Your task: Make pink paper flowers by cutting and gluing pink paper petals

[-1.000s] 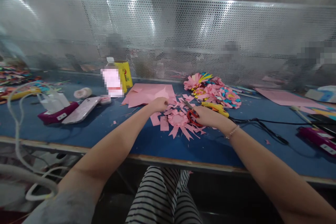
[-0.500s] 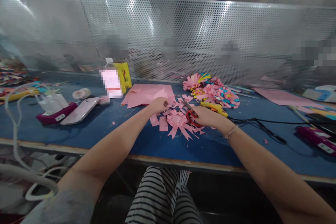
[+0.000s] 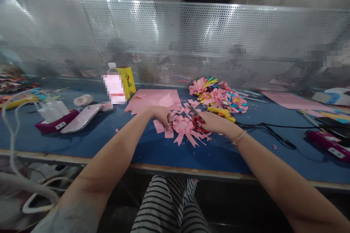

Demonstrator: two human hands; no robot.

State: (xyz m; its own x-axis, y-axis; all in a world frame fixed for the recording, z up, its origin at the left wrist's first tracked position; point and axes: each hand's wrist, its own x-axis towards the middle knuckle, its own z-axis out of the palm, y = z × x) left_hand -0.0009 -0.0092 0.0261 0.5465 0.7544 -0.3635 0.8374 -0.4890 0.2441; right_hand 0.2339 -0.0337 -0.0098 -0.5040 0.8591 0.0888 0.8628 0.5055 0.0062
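My right hand (image 3: 210, 122) is closed around the red-handled scissors (image 3: 199, 123), whose blades point up and to the left over pink scraps. My left hand (image 3: 163, 115) has its fingers bent down and drawn together over small pink paper pieces (image 3: 168, 133); what they pinch, if anything, is hidden. Between both hands lies a pink paper flower (image 3: 183, 125) with a pleated round centre and notched strips fanning towards me. Loose pink cuttings surround it. A yellow glue gun (image 3: 222, 113) rests just behind my right hand.
Pink sheets (image 3: 153, 98) lie behind my left hand. Finished paper flowers (image 3: 218, 94) are heaped at the back. A bottle (image 3: 115, 83), a phone (image 3: 82, 118) and a purple power strip (image 3: 51, 123) stand left. A black cable (image 3: 273, 134) runs right. A perforated metal screen (image 3: 175, 25) borders the table.
My left hand has moved down and towards me, from the scraps behind the flower to the paper pieces at its left. The right hand with the scissors stays nearly in place.
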